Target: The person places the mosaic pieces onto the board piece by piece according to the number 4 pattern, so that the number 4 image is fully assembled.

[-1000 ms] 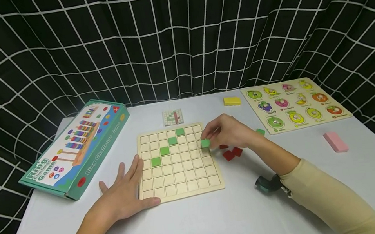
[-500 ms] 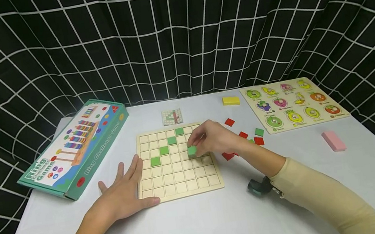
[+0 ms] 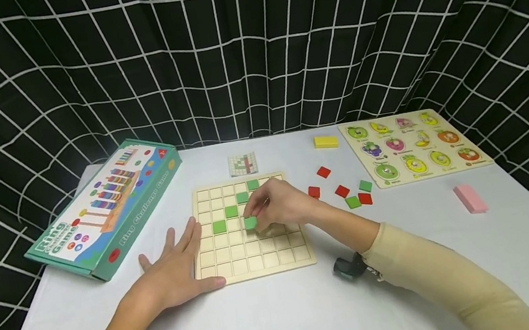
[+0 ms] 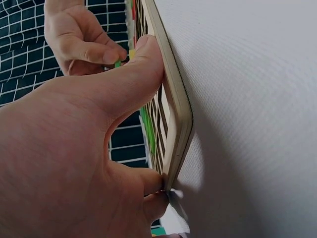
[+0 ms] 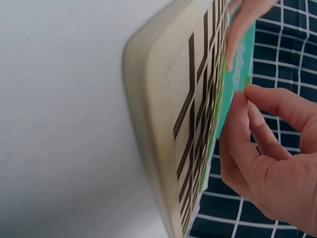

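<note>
Step in hand, by look of it: placing green tile [image 3: 250, 223] on gridded board [image 3: 257, 264]. Tile over board's middle, right of diagonal of seated green tiles [image 3: 219, 226]; contact with board—cannot tell. Next move likely calls for squaring tile to cell, then lowering. Right hand [image 3: 280, 205]: thumb and fingertips pinching tile, nearly closed together. Left hand [image 3: 171, 280]: fingers spread along board's left edge, thumb on near edge—seems to steady it.

Left hand [image 3: 171, 275] is palm down, fingers spread, thumb out sideways; right hand [image 3: 277, 203] pinches with thumb and fingers, forearm [image 3: 345, 225] slanting inward
</note>
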`<state>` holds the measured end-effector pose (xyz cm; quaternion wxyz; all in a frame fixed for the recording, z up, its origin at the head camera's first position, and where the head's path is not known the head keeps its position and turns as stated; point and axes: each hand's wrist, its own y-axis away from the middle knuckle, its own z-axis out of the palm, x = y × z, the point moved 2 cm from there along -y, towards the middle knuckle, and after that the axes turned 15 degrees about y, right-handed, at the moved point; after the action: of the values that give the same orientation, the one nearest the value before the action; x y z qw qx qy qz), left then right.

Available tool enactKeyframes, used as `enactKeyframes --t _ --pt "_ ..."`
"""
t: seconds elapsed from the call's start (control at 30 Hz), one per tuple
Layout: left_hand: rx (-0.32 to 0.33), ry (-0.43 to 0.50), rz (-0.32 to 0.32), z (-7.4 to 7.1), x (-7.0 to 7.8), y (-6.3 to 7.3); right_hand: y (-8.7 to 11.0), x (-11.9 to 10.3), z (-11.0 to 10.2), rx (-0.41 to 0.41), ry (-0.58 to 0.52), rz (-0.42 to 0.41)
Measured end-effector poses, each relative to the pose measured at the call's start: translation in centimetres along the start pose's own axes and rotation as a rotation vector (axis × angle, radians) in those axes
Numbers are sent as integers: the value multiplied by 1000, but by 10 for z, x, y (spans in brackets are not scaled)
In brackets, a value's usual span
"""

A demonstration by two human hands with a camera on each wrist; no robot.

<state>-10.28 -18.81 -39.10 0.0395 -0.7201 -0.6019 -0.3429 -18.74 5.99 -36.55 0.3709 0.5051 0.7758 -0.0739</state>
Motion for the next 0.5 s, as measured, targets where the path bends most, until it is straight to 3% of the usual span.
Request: enactKeyframes --t 0.5 --pt "-4 5 17 -1 0 2 -13 -31 23 -38 85 -8"
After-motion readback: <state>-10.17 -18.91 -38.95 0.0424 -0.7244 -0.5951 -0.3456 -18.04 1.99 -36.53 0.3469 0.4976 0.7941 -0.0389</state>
